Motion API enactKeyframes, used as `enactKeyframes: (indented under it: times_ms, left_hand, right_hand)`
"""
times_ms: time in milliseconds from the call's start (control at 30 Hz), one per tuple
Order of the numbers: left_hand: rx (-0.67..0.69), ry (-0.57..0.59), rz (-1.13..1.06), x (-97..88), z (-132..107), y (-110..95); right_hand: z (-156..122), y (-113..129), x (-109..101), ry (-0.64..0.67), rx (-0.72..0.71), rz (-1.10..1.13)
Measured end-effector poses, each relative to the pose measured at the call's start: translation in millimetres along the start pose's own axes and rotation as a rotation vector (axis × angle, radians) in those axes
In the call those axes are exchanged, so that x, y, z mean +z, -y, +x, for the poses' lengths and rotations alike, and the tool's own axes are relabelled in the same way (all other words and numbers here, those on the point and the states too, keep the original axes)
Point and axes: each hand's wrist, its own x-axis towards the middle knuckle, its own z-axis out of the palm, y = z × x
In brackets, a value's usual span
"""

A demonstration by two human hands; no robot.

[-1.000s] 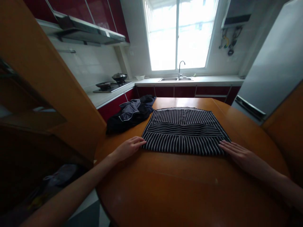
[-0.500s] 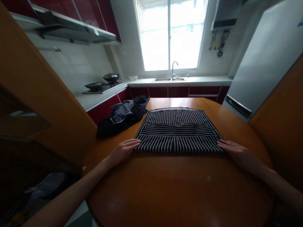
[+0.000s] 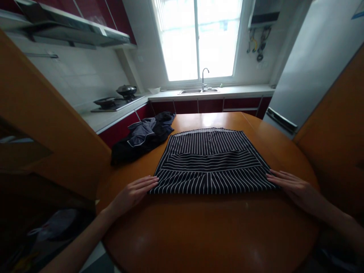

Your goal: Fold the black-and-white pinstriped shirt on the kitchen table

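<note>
A folded black garment with white stripes (image 3: pixel 212 161) lies flat on a round wooden table (image 3: pixel 213 231). My left hand (image 3: pixel 132 193) rests flat on the table, fingers stretched out, with the fingertips at the garment's near left corner. My right hand (image 3: pixel 292 185) also lies flat with fingers extended, its fingertips touching the near right corner. Neither hand holds anything.
A crumpled dark garment with grey lining (image 3: pixel 142 136) lies at the table's far left edge. A wooden cabinet (image 3: pixel 42 125) stands close on the left and a fridge (image 3: pixel 309 76) on the right. Behind are a stove with pans (image 3: pixel 116 100) and a sink (image 3: pixel 199 91) under the window.
The striped garment and both hands have come nearer to me on the table; the view has shifted slightly. Both hands stay flat at its near corners.
</note>
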Motion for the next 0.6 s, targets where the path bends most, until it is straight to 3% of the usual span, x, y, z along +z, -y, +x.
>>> enactKeyframes:
  times_ms: [300,467,600]
  left_hand:
    - [-0.033,0.036,-0.064,1.4,0,-9]
    - [-0.068,0.059,-0.184,3.8,-4,-9]
    - [-0.114,0.073,-0.304,-8.8,-1,-14]
  right_hand:
    - [-3,7,-5,-0.020,0.051,0.063]
    - [-8,6,-13,0.011,0.168,0.220]
    - [-3,16,-30,0.037,0.262,0.386]
